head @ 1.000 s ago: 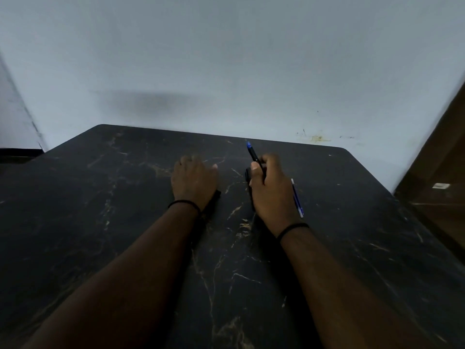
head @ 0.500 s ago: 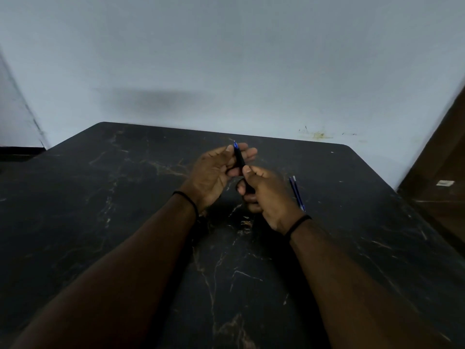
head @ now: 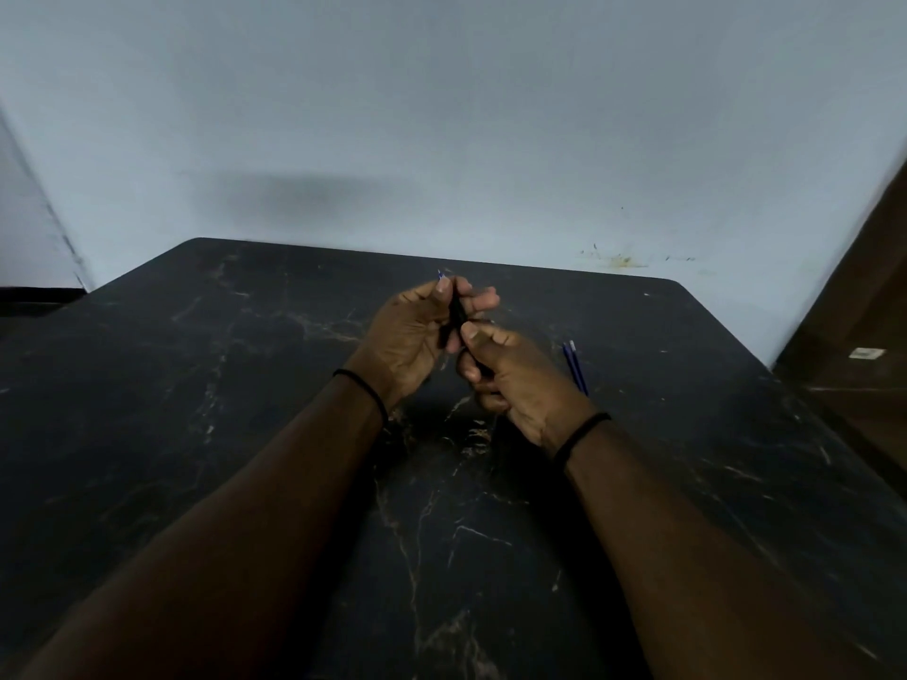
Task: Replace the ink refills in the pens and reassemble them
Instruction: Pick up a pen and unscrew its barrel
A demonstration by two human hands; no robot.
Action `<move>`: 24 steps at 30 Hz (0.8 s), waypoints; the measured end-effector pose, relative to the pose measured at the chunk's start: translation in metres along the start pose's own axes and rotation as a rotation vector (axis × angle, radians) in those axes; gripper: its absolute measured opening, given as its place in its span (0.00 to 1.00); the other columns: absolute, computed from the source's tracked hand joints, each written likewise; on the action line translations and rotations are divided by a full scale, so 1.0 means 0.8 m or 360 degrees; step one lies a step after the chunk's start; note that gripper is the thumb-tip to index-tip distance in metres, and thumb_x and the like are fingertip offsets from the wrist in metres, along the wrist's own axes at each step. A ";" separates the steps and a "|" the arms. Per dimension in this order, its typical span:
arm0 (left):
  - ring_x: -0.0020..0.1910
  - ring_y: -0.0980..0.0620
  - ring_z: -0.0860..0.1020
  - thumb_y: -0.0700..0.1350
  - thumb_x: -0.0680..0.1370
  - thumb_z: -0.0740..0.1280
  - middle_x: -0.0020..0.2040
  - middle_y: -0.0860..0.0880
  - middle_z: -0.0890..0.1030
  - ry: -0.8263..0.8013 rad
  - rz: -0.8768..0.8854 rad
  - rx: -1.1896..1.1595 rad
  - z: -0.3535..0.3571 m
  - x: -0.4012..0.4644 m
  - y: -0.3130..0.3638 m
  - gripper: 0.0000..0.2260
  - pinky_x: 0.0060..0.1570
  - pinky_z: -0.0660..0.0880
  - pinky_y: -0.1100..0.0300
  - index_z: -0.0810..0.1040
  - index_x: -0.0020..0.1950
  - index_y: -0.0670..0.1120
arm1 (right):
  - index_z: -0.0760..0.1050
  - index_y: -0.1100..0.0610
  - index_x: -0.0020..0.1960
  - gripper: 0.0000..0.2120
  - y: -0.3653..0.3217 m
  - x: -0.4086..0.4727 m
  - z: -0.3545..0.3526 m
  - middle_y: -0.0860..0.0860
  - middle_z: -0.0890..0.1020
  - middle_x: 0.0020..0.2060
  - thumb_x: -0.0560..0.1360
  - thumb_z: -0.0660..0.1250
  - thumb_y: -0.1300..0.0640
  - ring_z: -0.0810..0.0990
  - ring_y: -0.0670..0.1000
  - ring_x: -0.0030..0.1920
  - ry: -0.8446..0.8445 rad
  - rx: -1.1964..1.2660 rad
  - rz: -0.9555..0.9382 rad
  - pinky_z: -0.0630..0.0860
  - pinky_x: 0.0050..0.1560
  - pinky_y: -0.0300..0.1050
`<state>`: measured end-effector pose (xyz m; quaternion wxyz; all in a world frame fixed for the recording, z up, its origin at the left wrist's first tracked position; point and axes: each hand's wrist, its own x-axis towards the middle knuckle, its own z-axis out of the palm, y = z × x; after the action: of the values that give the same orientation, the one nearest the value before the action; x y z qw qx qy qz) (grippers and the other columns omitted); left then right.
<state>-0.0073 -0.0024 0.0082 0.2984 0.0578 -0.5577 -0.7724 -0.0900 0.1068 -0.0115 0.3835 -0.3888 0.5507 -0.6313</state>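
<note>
A black pen [head: 457,311] with a blue tip is held upright above the middle of a dark marble-patterned table [head: 196,385]. The left hand [head: 412,336] pinches its upper end between thumb and fingers, while the right hand [head: 510,380] curls round its lower end. Gripping both ends suggests the barrel is about to be twisted apart, probably to reach the refill. Two thin blue refills [head: 575,368] lie on the table just right of the right hand, within easy reach.

Black pen [head: 457,311] — black veined table [head: 245,385]
</note>
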 end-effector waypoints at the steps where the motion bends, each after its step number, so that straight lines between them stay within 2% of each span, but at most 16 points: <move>1: 0.42 0.54 0.85 0.42 0.85 0.52 0.44 0.46 0.87 0.0003 0.0010 0.0001 0.001 0.000 0.000 0.13 0.31 0.70 0.64 0.74 0.47 0.43 | 0.76 0.55 0.44 0.15 0.000 0.000 0.001 0.49 0.69 0.27 0.85 0.57 0.52 0.59 0.42 0.21 0.0036 -0.0054 -0.0020 0.56 0.21 0.33; 5: 0.44 0.51 0.85 0.41 0.84 0.55 0.45 0.45 0.86 0.0080 0.0063 -0.0019 0.000 -0.001 0.000 0.12 0.42 0.75 0.56 0.75 0.46 0.41 | 0.80 0.52 0.47 0.10 0.003 0.001 0.005 0.48 0.71 0.26 0.84 0.63 0.56 0.64 0.40 0.21 0.0240 -0.0280 -0.0185 0.62 0.22 0.32; 6: 0.43 0.49 0.85 0.41 0.84 0.56 0.45 0.44 0.86 0.0092 0.0079 -0.0018 0.001 -0.002 0.000 0.12 0.41 0.78 0.56 0.76 0.46 0.41 | 0.81 0.53 0.49 0.09 0.003 0.000 0.007 0.48 0.72 0.26 0.83 0.63 0.57 0.66 0.39 0.22 0.0293 -0.0326 -0.0240 0.64 0.24 0.31; 8: 0.40 0.45 0.84 0.43 0.84 0.58 0.48 0.42 0.85 0.0090 0.0090 0.0005 0.001 -0.003 0.001 0.11 0.30 0.77 0.55 0.77 0.48 0.41 | 0.81 0.57 0.52 0.11 0.002 -0.002 0.012 0.49 0.74 0.28 0.84 0.61 0.56 0.69 0.39 0.23 0.0379 -0.0416 -0.0309 0.65 0.28 0.31; 10: 0.40 0.44 0.82 0.44 0.83 0.59 0.50 0.42 0.85 0.0113 0.0085 0.0039 0.000 -0.004 0.001 0.11 0.24 0.74 0.57 0.79 0.50 0.41 | 0.80 0.62 0.53 0.16 0.000 -0.004 0.016 0.51 0.77 0.32 0.85 0.58 0.54 0.69 0.39 0.24 0.0456 -0.0509 -0.0290 0.65 0.32 0.36; 12: 0.43 0.43 0.80 0.44 0.83 0.60 0.50 0.41 0.85 0.0166 0.0074 0.0058 -0.002 -0.003 -0.001 0.11 0.25 0.74 0.57 0.80 0.52 0.40 | 0.80 0.62 0.53 0.16 -0.004 -0.009 0.017 0.52 0.79 0.35 0.85 0.57 0.54 0.70 0.38 0.25 0.0504 -0.0629 -0.0311 0.66 0.33 0.38; 15: 0.42 0.47 0.84 0.44 0.81 0.63 0.47 0.42 0.86 0.0228 0.0062 -0.0008 -0.003 -0.002 -0.004 0.10 0.33 0.80 0.57 0.81 0.51 0.39 | 0.78 0.57 0.56 0.06 -0.008 -0.015 0.016 0.51 0.83 0.41 0.82 0.64 0.58 0.76 0.37 0.30 0.0528 -0.0824 -0.0454 0.72 0.30 0.31; 17: 0.43 0.48 0.85 0.44 0.79 0.66 0.46 0.42 0.86 0.0249 0.0050 -0.0048 -0.004 -0.001 -0.007 0.10 0.36 0.80 0.60 0.82 0.50 0.38 | 0.76 0.57 0.56 0.07 -0.006 -0.016 0.018 0.52 0.83 0.45 0.79 0.69 0.60 0.80 0.41 0.38 0.0575 -0.0864 -0.0504 0.76 0.35 0.35; 19: 0.46 0.46 0.85 0.48 0.76 0.69 0.49 0.41 0.86 0.0240 0.0031 -0.0039 -0.006 0.000 -0.009 0.12 0.36 0.80 0.57 0.83 0.49 0.39 | 0.73 0.57 0.56 0.10 -0.005 -0.014 0.020 0.53 0.83 0.46 0.78 0.71 0.58 0.83 0.49 0.43 0.0590 -0.0894 -0.0501 0.77 0.41 0.42; 21: 0.48 0.45 0.85 0.48 0.75 0.70 0.50 0.40 0.85 0.0239 0.0028 -0.0051 -0.009 0.002 -0.011 0.11 0.43 0.80 0.53 0.83 0.49 0.40 | 0.75 0.56 0.56 0.08 -0.005 -0.012 0.021 0.51 0.83 0.43 0.81 0.66 0.52 0.82 0.42 0.40 0.0567 -0.0923 -0.0455 0.73 0.39 0.33; 22: 0.49 0.44 0.85 0.47 0.76 0.69 0.50 0.40 0.85 0.0249 0.0038 -0.0065 -0.011 0.004 -0.012 0.10 0.44 0.82 0.52 0.83 0.49 0.40 | 0.77 0.56 0.53 0.11 -0.004 -0.011 0.020 0.49 0.83 0.40 0.83 0.61 0.50 0.80 0.39 0.37 0.0575 -0.0969 -0.0445 0.69 0.36 0.30; 24: 0.51 0.44 0.85 0.44 0.80 0.66 0.51 0.40 0.85 0.0275 0.0054 -0.0073 -0.013 0.005 -0.013 0.10 0.47 0.82 0.54 0.82 0.51 0.39 | 0.78 0.57 0.45 0.17 0.000 -0.009 0.016 0.48 0.81 0.35 0.85 0.56 0.51 0.76 0.37 0.34 0.0627 -0.1117 -0.0450 0.66 0.33 0.30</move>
<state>-0.0105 -0.0110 -0.0042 0.3597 0.1079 -0.5128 -0.7720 -0.0757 0.1084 -0.0109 0.0250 -0.4393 0.7362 -0.5141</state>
